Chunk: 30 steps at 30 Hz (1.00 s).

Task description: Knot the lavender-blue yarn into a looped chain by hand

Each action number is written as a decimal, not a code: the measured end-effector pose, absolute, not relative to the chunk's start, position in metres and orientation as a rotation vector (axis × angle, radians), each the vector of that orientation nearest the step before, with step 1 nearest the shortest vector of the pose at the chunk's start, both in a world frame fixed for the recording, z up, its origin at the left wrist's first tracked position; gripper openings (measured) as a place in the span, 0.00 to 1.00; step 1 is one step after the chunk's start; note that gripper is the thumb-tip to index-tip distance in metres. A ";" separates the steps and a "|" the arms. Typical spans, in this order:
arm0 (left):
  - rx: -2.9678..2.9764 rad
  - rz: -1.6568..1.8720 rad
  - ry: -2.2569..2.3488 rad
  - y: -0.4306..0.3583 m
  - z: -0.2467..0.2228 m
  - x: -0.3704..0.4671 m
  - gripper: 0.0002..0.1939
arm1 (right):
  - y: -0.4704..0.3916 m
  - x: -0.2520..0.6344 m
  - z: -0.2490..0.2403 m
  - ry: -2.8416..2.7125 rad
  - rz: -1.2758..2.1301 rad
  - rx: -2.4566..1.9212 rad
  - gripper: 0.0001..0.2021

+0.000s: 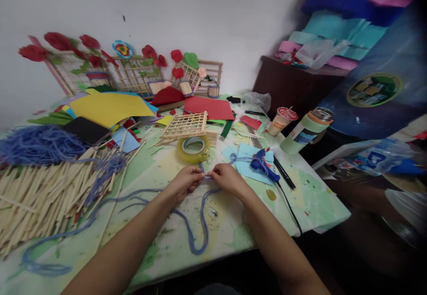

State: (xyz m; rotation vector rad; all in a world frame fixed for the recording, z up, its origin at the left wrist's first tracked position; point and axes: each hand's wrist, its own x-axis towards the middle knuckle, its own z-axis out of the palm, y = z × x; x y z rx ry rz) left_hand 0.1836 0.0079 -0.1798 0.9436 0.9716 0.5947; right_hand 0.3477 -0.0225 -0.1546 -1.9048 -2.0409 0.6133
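Both hands meet over the middle of the table, just in front of a roll of clear yellowish tape [192,150]. My left hand [185,183] pinches blue yarn [204,237] between thumb and fingers. My right hand [226,178] is closed on the same yarn, its fingertips almost touching those of the left. From the hands a loop of the yarn hangs toward the table's front edge, and long strands trail off to the left. A blue hot glue gun [263,165] lies on light blue paper [243,152] to the right of my right hand.
Wooden sticks [50,201] and a heap of blue yarn [40,146] cover the left side. A small stick lattice [185,124] stands behind the tape. Coloured sheets [110,108] lie further back. A black marker [284,172], bottle [307,130] and cup [282,120] are at right.
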 end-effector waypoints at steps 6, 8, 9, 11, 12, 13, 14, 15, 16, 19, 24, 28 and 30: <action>0.958 0.608 0.999 0.007 -0.181 0.185 0.14 | -0.055 0.336 -0.128 -2.158 0.317 -2.070 0.13; 0.966 0.621 0.998 0.006 -0.180 0.185 0.14 | -0.070 0.326 -0.122 -2.222 0.313 -2.024 0.11; 0.968 0.626 0.997 0.005 -0.179 0.185 0.14 | -0.078 0.321 -0.119 -2.255 0.330 -1.996 0.10; 0.965 0.623 0.997 0.004 -0.176 0.185 0.14 | -0.094 0.310 -0.117 -2.340 0.402 -1.935 0.09; 0.954 0.624 0.997 0.004 -0.175 0.185 0.15 | -0.101 0.304 -0.117 -2.395 0.449 -1.889 0.09; 0.940 0.627 0.993 0.004 -0.173 0.185 0.15 | -0.109 0.299 -0.117 -2.460 0.502 -1.825 0.09; 0.928 0.630 0.984 0.004 -0.172 0.185 0.16 | -0.116 0.295 -0.118 -2.531 0.557 -1.744 0.09; 0.920 0.635 0.971 0.004 -0.171 0.185 0.16 | -0.124 0.291 -0.117 -2.605 0.609 -1.650 0.10; 0.917 0.642 0.955 0.004 -0.170 0.184 0.16 | -0.131 0.287 -0.116 -2.677 0.662 -1.549 0.11; 0.944 0.651 0.921 0.003 -0.169 0.184 0.18 | -0.150 0.284 -0.103 -2.852 0.793 -1.243 0.10; 1.007 0.633 0.930 0.002 -0.171 0.183 0.19 | -0.145 0.295 -0.079 -2.722 0.988 -1.085 0.15; 1.026 0.632 0.882 0.004 -0.174 0.182 0.18 | -0.089 0.313 -0.108 -2.028 0.690 -1.475 0.13; 1.030 0.612 0.870 0.005 -0.174 0.181 0.17 | -0.056 0.320 -0.133 -1.779 0.554 -1.590 0.13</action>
